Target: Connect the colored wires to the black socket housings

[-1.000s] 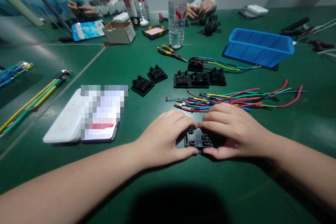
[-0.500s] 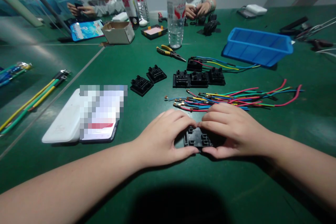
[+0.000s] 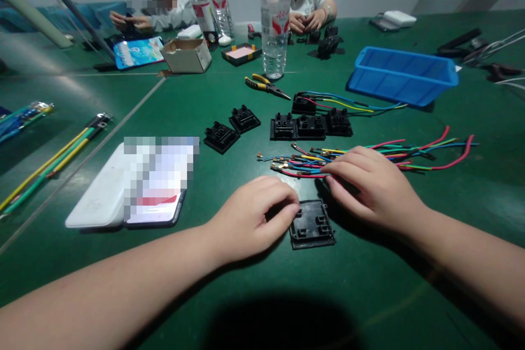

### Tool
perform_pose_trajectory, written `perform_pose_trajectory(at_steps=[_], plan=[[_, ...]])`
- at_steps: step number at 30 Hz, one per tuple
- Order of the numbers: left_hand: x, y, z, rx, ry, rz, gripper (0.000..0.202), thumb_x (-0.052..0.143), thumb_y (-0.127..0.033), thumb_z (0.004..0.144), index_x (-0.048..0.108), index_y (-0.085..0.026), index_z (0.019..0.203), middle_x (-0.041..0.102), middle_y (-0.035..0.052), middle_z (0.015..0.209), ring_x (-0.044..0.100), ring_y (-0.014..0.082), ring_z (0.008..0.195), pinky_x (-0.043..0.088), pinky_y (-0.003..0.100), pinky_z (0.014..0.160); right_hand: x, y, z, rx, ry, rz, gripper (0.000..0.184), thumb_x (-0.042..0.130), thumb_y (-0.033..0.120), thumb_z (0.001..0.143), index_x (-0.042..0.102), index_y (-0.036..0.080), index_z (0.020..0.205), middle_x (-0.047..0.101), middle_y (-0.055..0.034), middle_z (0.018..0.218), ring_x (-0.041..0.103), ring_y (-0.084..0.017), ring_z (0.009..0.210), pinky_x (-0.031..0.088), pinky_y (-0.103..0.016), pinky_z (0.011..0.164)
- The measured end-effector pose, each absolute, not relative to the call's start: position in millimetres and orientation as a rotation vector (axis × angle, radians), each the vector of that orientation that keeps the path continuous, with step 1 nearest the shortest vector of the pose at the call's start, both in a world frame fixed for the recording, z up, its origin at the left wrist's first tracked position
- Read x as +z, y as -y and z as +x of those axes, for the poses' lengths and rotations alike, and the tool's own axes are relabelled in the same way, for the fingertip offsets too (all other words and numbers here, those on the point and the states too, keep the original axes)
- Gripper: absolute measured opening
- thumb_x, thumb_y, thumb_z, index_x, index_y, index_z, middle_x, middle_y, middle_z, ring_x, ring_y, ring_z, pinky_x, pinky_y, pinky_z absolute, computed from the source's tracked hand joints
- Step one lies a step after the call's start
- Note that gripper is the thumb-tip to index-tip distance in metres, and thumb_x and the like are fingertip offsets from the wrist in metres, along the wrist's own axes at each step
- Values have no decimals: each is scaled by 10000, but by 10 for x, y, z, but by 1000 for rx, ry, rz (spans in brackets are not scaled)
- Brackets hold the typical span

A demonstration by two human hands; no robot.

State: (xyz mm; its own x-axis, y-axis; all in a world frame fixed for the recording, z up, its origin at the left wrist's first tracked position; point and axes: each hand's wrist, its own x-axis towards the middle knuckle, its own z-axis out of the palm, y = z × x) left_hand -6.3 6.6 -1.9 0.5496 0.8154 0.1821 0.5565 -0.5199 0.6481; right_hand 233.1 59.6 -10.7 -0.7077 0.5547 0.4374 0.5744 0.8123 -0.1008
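On the green table in front of me lies a black square plastic panel (image 3: 314,223), its raised clips and posts facing up. My left hand (image 3: 258,219) is closed in a pinch at the panel's upper left corner. Over the near side of a bundle of coloured wires (image 3: 303,161) is my right hand (image 3: 365,183). Its thumb and fingers are apart, fingertips at the wires; no wire is lifted. The wires are red, blue, yellow and green, with metal terminals at their left ends. Part of the bundle is hidden behind this hand.
Several similar black panels (image 3: 283,127) lie beyond the wires, one with wires attached. Behind are yellow-handled pliers (image 3: 266,86), a blue bin (image 3: 404,79) and a water bottle (image 3: 274,27). A phone (image 3: 158,210) lies left. Two people sit across the table.
My right hand has let go of the black panel and moved up to the wires. My left hand has stayed at the panel, which now lies slightly nearer me.
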Motion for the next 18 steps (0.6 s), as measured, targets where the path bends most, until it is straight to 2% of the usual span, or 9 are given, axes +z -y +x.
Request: perform_pose_trajectory(at_steps=[5, 11, 14, 18], plan=[[-10, -71, -45, 605, -1101, 2254, 174, 536, -293, 933, 623, -143, 953, 650, 41, 878, 574, 171, 832, 437, 304, 764, -174, -641, 2325, -98, 2477, -1125, 232, 528, 259, 895, 664, 129, 1031, 683, -128, 1021, 578, -280, 945, 438, -420, 824], [-2, -65, -46, 568, -1060, 2280, 415, 685, -489, 822, 615, -141, 1037, 653, 70, 982, 592, 216, 918, 462, 355, 819, -210, -665, 2351, -117, 2486, -1124, 215, 550, 264, 888, 680, 165, 1029, 677, -114, 1051, 567, -287, 973, 430, -436, 839], [1, -58, -45, 558, -1059, 2284, 370, 677, -451, 833, 619, -147, 1036, 657, 72, 990, 594, 225, 940, 465, 372, 839, -197, -649, 2342, -105, 2522, -1057, 214, 536, 268, 907, 696, 187, 1025, 679, -114, 1064, 563, -279, 976, 425, -434, 828], [2, -48, -44, 557, -1058, 2282, 311, 646, -397, 851, 622, -149, 1038, 660, 78, 995, 592, 232, 946, 467, 392, 858, -171, -605, 2312, -28, 2592, -950, 280, 495, 304, 941, 670, 205, 1136, 667, -108, 1180, 549, -294, 1115, 392, -485, 931]])
